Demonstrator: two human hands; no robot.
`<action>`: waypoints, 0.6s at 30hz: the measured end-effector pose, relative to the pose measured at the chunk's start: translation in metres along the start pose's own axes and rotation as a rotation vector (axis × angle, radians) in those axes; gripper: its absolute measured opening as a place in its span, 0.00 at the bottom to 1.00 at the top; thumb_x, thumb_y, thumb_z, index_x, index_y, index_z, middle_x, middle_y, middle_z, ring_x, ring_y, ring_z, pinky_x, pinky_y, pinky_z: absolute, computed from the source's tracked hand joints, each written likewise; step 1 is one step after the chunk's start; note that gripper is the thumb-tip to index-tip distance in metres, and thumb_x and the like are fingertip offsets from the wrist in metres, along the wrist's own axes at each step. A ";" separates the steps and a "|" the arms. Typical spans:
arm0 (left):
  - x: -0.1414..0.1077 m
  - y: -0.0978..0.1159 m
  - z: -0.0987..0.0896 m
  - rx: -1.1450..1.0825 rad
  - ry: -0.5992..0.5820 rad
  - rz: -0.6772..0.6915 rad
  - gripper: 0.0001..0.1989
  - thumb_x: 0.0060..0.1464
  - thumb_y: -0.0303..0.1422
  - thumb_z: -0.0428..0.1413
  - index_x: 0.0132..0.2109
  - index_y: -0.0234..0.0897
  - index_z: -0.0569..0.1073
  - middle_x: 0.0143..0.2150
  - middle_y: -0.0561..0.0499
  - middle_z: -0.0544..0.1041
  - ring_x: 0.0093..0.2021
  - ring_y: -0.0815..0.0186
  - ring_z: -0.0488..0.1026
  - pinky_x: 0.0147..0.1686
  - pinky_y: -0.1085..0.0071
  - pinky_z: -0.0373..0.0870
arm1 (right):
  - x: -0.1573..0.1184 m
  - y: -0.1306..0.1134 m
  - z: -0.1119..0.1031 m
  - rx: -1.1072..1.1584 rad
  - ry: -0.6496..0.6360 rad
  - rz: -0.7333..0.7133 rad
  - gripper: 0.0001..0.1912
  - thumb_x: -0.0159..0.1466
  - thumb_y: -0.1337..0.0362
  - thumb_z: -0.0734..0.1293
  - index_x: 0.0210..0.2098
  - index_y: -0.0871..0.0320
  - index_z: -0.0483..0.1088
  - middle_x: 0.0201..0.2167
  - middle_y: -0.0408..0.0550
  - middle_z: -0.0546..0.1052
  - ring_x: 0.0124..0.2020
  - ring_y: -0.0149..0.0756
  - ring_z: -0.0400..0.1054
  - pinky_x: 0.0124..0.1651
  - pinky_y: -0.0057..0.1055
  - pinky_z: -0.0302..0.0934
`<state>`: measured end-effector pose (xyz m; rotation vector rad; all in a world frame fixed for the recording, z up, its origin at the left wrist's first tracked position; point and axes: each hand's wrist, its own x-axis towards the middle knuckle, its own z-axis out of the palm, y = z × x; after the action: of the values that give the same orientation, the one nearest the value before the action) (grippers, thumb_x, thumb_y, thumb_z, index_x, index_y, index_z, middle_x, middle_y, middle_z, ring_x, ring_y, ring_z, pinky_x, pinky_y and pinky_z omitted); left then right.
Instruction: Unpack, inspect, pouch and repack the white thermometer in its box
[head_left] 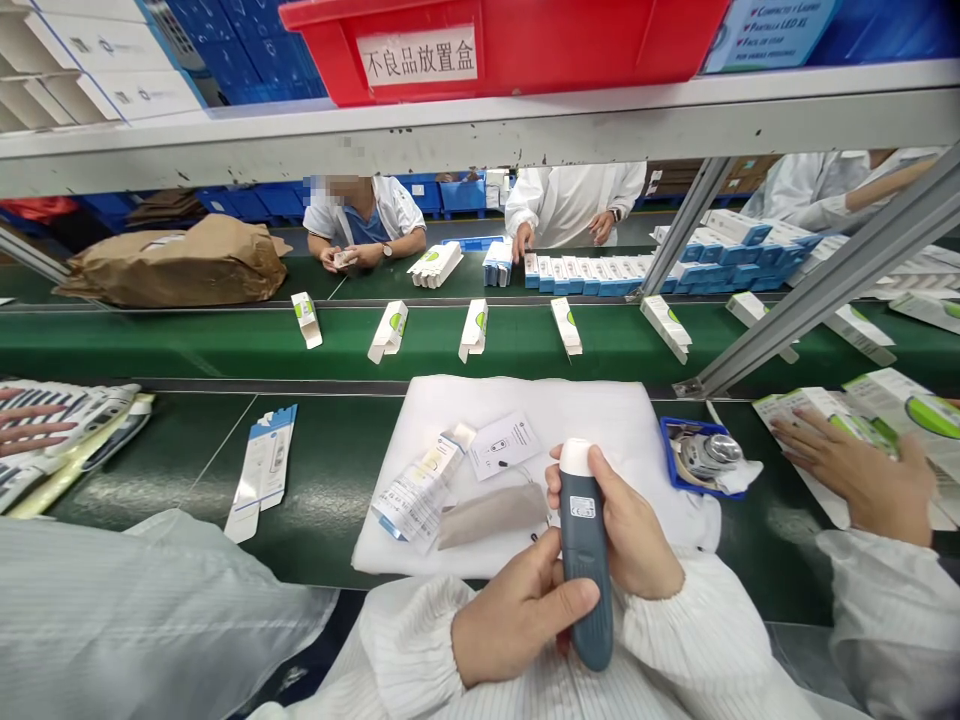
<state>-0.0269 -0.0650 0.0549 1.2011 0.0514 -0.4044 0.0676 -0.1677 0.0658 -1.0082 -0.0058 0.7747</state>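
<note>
Both my hands hold a dark grey handheld device (587,560) with a white cap and a small printed label facing up. My left hand (517,615) grips its lower body, the thumb lying across it. Around the upper part, just below the cap, my right hand (630,525) is closed. Beyond them lies a white foam mat (600,410). On it rest a grey cloth pouch (491,515), a printed leaflet (504,445) and a small carton (427,480) in or under clear plastic with a handwritten sheet.
A blue tray (679,475) with small items sits right of the mat; a flattened carton (262,465) lies left. Open cartons (472,328) stand on the green conveyor (225,350). Co-workers' hands (862,470) work at both sides. A red bin (525,60) sits overhead on a shelf.
</note>
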 end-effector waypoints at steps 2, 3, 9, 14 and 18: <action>0.000 -0.001 0.000 -0.001 -0.007 0.002 0.24 0.54 0.49 0.55 0.45 0.32 0.61 0.26 0.55 0.65 0.23 0.74 0.61 0.22 0.76 0.58 | 0.000 0.000 0.000 -0.002 -0.002 -0.004 0.22 0.60 0.44 0.61 0.40 0.55 0.70 0.30 0.45 0.71 0.30 0.33 0.64 0.34 0.30 0.61; 0.000 -0.001 0.000 -0.004 -0.010 0.007 0.24 0.54 0.48 0.55 0.45 0.33 0.61 0.27 0.55 0.65 0.23 0.74 0.61 0.23 0.76 0.58 | -0.001 0.000 -0.001 -0.005 -0.004 -0.005 0.22 0.60 0.44 0.61 0.40 0.55 0.70 0.30 0.45 0.71 0.30 0.33 0.64 0.34 0.30 0.61; 0.000 -0.003 -0.001 -0.046 -0.034 0.017 0.23 0.54 0.46 0.56 0.48 0.33 0.63 0.30 0.53 0.64 0.26 0.73 0.62 0.28 0.73 0.61 | -0.002 -0.001 0.000 -0.018 -0.018 -0.005 0.21 0.61 0.44 0.59 0.41 0.54 0.70 0.30 0.45 0.71 0.30 0.33 0.63 0.33 0.30 0.61; -0.002 -0.004 -0.001 -0.043 -0.038 0.008 0.23 0.55 0.45 0.56 0.50 0.33 0.62 0.30 0.53 0.64 0.28 0.72 0.62 0.30 0.72 0.61 | -0.002 -0.001 -0.002 -0.046 0.017 -0.007 0.22 0.59 0.44 0.61 0.39 0.53 0.72 0.28 0.48 0.74 0.29 0.38 0.66 0.32 0.36 0.62; -0.002 -0.004 0.000 -0.039 -0.038 0.002 0.25 0.54 0.45 0.56 0.52 0.33 0.62 0.30 0.53 0.64 0.28 0.71 0.62 0.30 0.71 0.61 | 0.000 0.003 -0.011 -0.125 0.067 -0.060 0.20 0.57 0.44 0.63 0.39 0.49 0.75 0.29 0.52 0.77 0.29 0.44 0.70 0.32 0.42 0.63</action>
<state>-0.0299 -0.0653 0.0519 1.1544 0.0252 -0.4224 0.0693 -0.1750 0.0579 -1.1476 -0.0270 0.6916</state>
